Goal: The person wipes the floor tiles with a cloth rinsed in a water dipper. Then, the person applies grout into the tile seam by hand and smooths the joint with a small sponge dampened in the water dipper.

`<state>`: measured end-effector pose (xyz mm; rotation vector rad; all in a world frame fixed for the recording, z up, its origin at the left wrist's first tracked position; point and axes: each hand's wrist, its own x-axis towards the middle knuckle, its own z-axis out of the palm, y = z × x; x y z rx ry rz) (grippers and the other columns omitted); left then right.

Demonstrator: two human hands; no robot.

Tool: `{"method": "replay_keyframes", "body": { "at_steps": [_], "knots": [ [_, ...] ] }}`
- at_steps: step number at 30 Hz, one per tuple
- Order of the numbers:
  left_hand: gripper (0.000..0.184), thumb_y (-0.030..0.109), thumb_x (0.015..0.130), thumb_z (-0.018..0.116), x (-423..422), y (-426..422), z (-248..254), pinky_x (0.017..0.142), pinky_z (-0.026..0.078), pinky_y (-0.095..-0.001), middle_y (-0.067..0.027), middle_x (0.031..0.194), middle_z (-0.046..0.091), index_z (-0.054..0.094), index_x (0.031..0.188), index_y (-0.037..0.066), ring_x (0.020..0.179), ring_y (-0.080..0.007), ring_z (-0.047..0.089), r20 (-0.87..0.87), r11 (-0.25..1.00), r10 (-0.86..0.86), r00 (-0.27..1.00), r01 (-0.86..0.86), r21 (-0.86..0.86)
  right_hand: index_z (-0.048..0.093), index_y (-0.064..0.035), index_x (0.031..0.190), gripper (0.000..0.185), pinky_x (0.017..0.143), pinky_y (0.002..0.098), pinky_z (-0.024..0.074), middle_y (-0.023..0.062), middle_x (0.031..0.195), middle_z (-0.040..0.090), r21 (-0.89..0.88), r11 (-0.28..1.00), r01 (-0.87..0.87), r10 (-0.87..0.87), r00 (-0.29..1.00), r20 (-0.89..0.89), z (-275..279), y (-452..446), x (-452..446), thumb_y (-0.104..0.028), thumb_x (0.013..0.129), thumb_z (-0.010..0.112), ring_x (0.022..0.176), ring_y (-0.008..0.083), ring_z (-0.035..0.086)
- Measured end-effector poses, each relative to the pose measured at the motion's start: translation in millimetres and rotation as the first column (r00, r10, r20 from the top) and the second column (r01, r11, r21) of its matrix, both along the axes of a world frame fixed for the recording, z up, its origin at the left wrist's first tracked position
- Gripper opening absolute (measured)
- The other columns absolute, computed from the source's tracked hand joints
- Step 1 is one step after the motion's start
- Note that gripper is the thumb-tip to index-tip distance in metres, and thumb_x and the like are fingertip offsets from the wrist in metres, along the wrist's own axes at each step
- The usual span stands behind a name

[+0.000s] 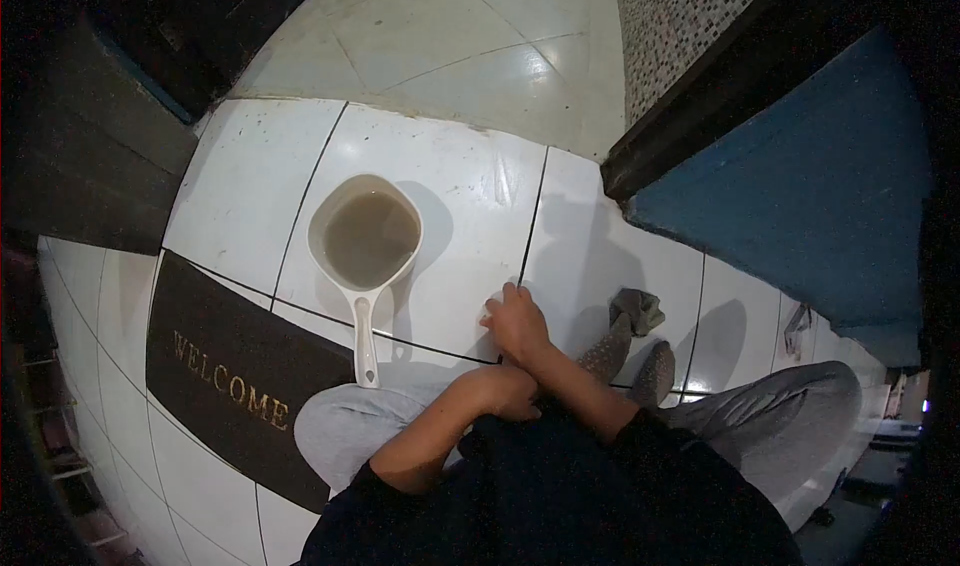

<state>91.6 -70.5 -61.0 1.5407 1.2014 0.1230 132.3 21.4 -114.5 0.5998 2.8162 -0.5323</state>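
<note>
My right hand (518,324) is low over the white tiled floor (455,226), beside a dark joint between tiles. Its fingers are bent and drawn together, and whatever they may hold is hidden. Just below it, close to my dark shirt, my left hand (508,393) is curled with its fingers turned inward; I cannot see what is in it. To the left of both hands stands a white dipper (365,291) with cloudy greyish water (372,238) in it. Its handle points toward my knee. A crumpled grey cloth (640,311) lies by my feet.
A dark doormat (250,351) lettered WELCOME lies at the left. Behind the dipper, a step edge borders a duller tiled floor (440,36). A blue door panel (800,186) and dark frame (690,86) stand right, a grey panel (95,156) left. My bent knees flank my arms.
</note>
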Motion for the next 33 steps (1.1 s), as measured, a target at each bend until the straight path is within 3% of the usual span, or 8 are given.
{"method": "replay_keyframes", "body": {
  "at_steps": [3, 5, 8, 12, 18, 21, 23, 33],
  "knots": [
    [0.040, 0.032, 0.082, 0.053, -7.6, -9.3, 2.8, 0.077, 0.045, -0.0437, -0.0201, 0.094, 0.061, 0.053, 0.109, 0.002, 0.083, -0.0344, 0.059, 0.180, 0.980, 0.159, 0.971, -0.178, 0.090, 0.063, -0.0040, 0.085, 0.019, 0.076, 0.0415, 0.0451, 0.0187, 0.094, 0.050, -0.024, 0.994, 0.102, -0.104, 0.991, -0.087, -2.8, 17.8, 8.2, -0.020, 0.074, 0.064, 0.091, 0.0339, 0.049],
    [0.042, 0.030, 0.082, 0.053, -13.3, 1.8, 18.8, 0.079, 0.045, -0.0437, -0.0201, 0.098, 0.060, 0.051, 0.114, 0.003, 0.086, -0.0343, 0.059, -0.096, 0.973, -0.055, 0.994, 0.032, -0.230, 0.062, -0.0038, 0.083, 0.019, 0.074, 0.0419, 0.0451, 0.0183, 0.091, 0.050, 0.008, 0.992, 0.123, -0.121, 0.987, -0.109, -3.3, 25.2, 10.3, -0.020, 0.073, 0.064, 0.089, 0.0340, 0.050],
    [0.044, 0.028, 0.082, 0.054, -1.3, 1.3, -7.0, 0.079, 0.045, -0.0440, -0.0209, 0.100, 0.060, 0.049, 0.119, 0.005, 0.087, -0.0353, 0.059, -0.029, 0.999, 0.017, 0.999, -0.019, -0.048, 0.062, -0.0038, 0.081, 0.019, 0.074, 0.0427, 0.0449, 0.0187, 0.089, 0.050, 0.045, 0.990, 0.132, -0.127, 0.986, -0.110, -1.4, 25.8, 6.6, -0.020, 0.071, 0.066, 0.087, 0.0344, 0.050],
    [0.047, 0.028, 0.082, 0.054, 11.0, 9.6, 0.9, 0.079, 0.045, -0.0448, -0.0220, 0.101, 0.060, 0.046, 0.122, 0.005, 0.089, -0.0358, 0.058, -0.077, 0.982, -0.120, 0.990, 0.107, -0.157, 0.063, -0.0027, 0.083, 0.023, 0.077, 0.0409, 0.0454, 0.0191, 0.095, 0.050, -0.053, 0.998, 0.041, -0.045, 0.996, -0.080, 2.3, -6.0, -9.7, -0.022, 0.072, 0.066, 0.091, 0.0351, 0.049],
    [0.038, 0.030, 0.082, 0.055, 1.8, -3.6, 8.8, 0.077, 0.046, -0.0438, -0.0204, 0.094, 0.062, 0.057, 0.107, 0.001, 0.085, -0.0334, 0.060, -0.028, 0.997, 0.065, 0.997, -0.066, -0.030, 0.063, -0.0023, 0.082, 0.022, 0.075, 0.0399, 0.0461, 0.0179, 0.094, 0.051, -0.037, 0.992, 0.117, -0.118, 0.993, -0.013, 14.8, 25.7, 0.8, -0.022, 0.071, 0.067, 0.089, 0.0343, 0.051],
    [0.031, 0.031, 0.085, 0.054, -15.8, 4.2, 33.3, 0.067, 0.046, -0.0396, -0.0166, 0.080, 0.062, 0.060, 0.089, 0.000, 0.071, -0.0274, 0.059, 0.085, 0.998, 0.000, 0.996, 0.004, -0.055, 0.063, -0.0044, 0.084, 0.024, 0.074, 0.0407, 0.0463, 0.0175, 0.095, 0.051, -0.045, 0.996, 0.082, -0.083, 0.996, -0.021, 2.3, 1.7, -12.5, -0.025, 0.072, 0.066, 0.089, 0.0331, 0.052],
    [0.031, 0.029, 0.087, 0.054, -30.6, 0.0, 41.8, 0.056, 0.041, -0.0351, -0.0113, 0.065, 0.055, 0.054, 0.076, 0.001, 0.059, -0.0196, 0.051, 0.354, 0.998, -0.005, 0.935, -0.017, 0.058, 0.063, -0.0052, 0.084, 0.025, 0.074, 0.0411, 0.0464, 0.0174, 0.095, 0.051, -0.095, 0.993, 0.063, -0.064, 0.998, -0.011, 3.7, -10.1, -21.4, -0.027, 0.072, 0.066, 0.089, 0.0327, 0.052],
    [0.034, 0.028, 0.088, 0.053, -34.1, -7.5, 38.9, 0.051, 0.035, -0.0322, -0.0074, 0.057, 0.045, 0.047, 0.068, 0.001, 0.054, -0.0148, 0.041, 0.572, 0.984, -0.070, 0.817, -0.038, 0.175, 0.064, -0.0042, 0.087, 0.028, 0.077, 0.0422, 0.0470, 0.0177, 0.096, 0.052, -0.055, 0.989, 0.140, -0.140, 0.990, 0.007, 3.7, -1.1, -13.5, -0.028, 0.071, 0.067, 0.093, 0.0335, 0.052]
  ]
}}
